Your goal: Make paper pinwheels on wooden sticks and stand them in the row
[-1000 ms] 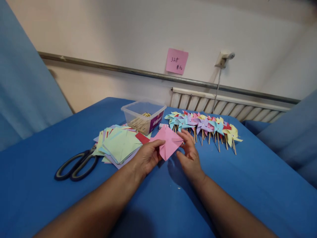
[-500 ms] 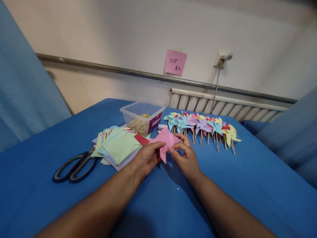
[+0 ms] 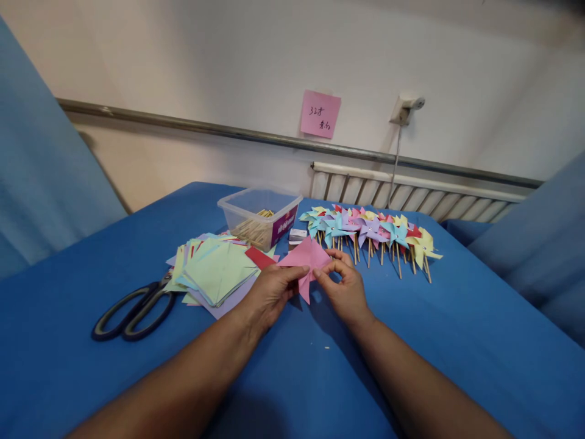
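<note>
A pink paper pinwheel (image 3: 307, 256), its blades cut and partly folded inward, is held up above the blue cloth. My left hand (image 3: 274, 291) pinches its left side, thumb near the middle of the paper. On the other side, my right hand (image 3: 342, 281) grips the right part between thumb and fingers. No stick shows on this pinwheel. Left of my left hand lies a pile of coloured paper squares (image 3: 219, 271), pale green on top, with a red piece (image 3: 259, 257) at its edge. Black-handled scissors (image 3: 137, 314) rest with their blades under the pile.
A clear plastic box (image 3: 260, 216) holding wooden sticks stands behind the pile, a small box (image 3: 298, 234) beside it. Finished pinwheels on sticks (image 3: 372, 231) lie in rows at the right back. Behind the blue-covered table (image 3: 434, 341) are a radiator (image 3: 420, 195) and wall.
The view has shifted slightly. Both hands still hold the pink pinwheel, whose lower blade point now hangs a little further right.
</note>
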A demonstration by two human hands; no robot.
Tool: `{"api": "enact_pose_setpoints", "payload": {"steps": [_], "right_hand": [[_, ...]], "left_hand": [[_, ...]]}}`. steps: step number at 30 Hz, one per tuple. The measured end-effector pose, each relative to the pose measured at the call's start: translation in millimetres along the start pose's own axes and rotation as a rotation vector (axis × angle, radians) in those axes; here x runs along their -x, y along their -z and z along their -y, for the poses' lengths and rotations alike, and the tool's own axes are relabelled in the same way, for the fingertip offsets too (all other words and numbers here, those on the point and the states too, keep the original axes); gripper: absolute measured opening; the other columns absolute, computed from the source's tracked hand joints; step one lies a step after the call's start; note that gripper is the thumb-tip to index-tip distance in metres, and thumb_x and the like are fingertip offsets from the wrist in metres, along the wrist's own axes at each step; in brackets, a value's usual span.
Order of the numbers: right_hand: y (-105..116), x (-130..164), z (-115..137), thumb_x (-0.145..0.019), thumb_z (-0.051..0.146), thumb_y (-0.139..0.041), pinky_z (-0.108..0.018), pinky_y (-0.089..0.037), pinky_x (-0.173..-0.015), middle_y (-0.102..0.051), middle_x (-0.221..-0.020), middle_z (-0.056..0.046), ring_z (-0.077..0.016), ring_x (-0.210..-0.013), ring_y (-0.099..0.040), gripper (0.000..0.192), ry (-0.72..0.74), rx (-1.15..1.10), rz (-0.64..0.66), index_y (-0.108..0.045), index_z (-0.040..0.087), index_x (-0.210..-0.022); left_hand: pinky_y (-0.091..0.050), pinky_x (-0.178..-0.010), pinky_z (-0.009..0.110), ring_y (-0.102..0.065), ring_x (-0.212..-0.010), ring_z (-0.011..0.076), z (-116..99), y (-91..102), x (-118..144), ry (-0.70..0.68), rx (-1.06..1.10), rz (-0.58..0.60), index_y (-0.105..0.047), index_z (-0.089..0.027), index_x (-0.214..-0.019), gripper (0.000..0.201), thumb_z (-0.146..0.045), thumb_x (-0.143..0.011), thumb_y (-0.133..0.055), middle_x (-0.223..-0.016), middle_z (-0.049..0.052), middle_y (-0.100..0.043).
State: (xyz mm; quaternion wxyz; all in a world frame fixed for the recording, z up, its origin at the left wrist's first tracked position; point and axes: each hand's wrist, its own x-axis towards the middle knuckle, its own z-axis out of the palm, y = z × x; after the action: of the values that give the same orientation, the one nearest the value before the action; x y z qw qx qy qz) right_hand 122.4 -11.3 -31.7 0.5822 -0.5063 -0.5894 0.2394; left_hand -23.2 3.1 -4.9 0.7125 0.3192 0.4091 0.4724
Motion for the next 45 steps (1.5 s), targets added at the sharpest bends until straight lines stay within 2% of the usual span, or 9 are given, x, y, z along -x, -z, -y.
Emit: {"api": "enact_pose_setpoints", "payload": {"steps": [14,23,32,38,42,45], "right_hand": [[2.3,0.2,6.0,-0.073,0.028,-0.067,-0.037,-0.040,-0.095,-0.060,-0.104,-0.008,-0.0230,-0.109,-0.055,0.018,0.041,0.048,0.024,-0.059,0.021,-0.059],[1.3,0.4,4.8,-0.071,0.028,-0.067,-0.036,-0.041,-0.093,-0.062,-0.100,-0.009,-0.0243,-0.108,-0.056,0.020,0.012,0.080,-0.006,-0.056,0.020,-0.057],[1.6,0.6,8.0,-0.072,0.029,-0.067,-0.036,-0.043,-0.090,-0.063,-0.095,-0.008,-0.0246,-0.108,-0.056,0.016,0.020,0.087,0.028,-0.062,0.021,-0.058],[1.9,-0.1,3.9,-0.073,0.030,-0.068,-0.037,-0.042,-0.091,-0.063,-0.099,-0.008,-0.0238,-0.109,-0.056,0.016,0.011,0.045,0.047,-0.064,0.021,-0.060],[1.4,0.1,0.8,-0.073,0.029,-0.068,-0.038,-0.041,-0.094,-0.063,-0.097,-0.008,-0.0242,-0.111,-0.055,0.016,-0.008,0.034,0.064,-0.063,0.020,-0.060],[0.7,-1.3,-1.0,-0.071,0.031,-0.070,-0.040,-0.042,-0.094,-0.063,-0.105,-0.009,-0.0243,-0.109,-0.057,0.014,-0.046,-0.035,0.028,-0.064,0.019,-0.068]], "left_hand": [[-0.044,-0.051,0.024,-0.058,-0.051,0.0136,0.4,-1.8,1.0,-0.073,-0.161,-0.056,-0.068,-0.008,-0.063,0.020,-0.021,-0.055,-0.081,-0.059,0.006,-0.066],[-0.049,-0.058,0.027,-0.063,-0.059,0.0167,4.3,2.2,-1.9,-0.062,-0.148,0.003,-0.072,-0.008,-0.076,0.025,-0.022,-0.058,-0.081,-0.071,0.009,-0.071],[-0.050,-0.058,0.027,-0.065,-0.062,0.0189,5.0,2.8,-1.7,-0.066,-0.160,0.010,-0.072,-0.008,-0.077,0.028,-0.023,-0.057,-0.083,-0.072,0.011,-0.072],[-0.051,-0.058,0.027,-0.065,-0.058,0.0174,1.1,-0.1,0.0,-0.029,-0.151,-0.001,-0.072,-0.007,-0.074,0.024,-0.020,-0.056,-0.082,-0.072,0.012,-0.072],[-0.048,-0.053,0.024,-0.062,-0.053,0.0152,-0.1,-1.4,1.0,-0.036,-0.174,0.006,-0.073,-0.009,-0.075,0.019,-0.017,-0.059,-0.078,-0.065,0.008,-0.070],[-0.047,-0.053,0.023,-0.061,-0.052,0.0142,-1.3,-1.2,1.2,-0.037,-0.193,0.034,-0.072,-0.009,-0.073,0.012,-0.014,-0.061,-0.074,-0.062,0.007,-0.069]]}}
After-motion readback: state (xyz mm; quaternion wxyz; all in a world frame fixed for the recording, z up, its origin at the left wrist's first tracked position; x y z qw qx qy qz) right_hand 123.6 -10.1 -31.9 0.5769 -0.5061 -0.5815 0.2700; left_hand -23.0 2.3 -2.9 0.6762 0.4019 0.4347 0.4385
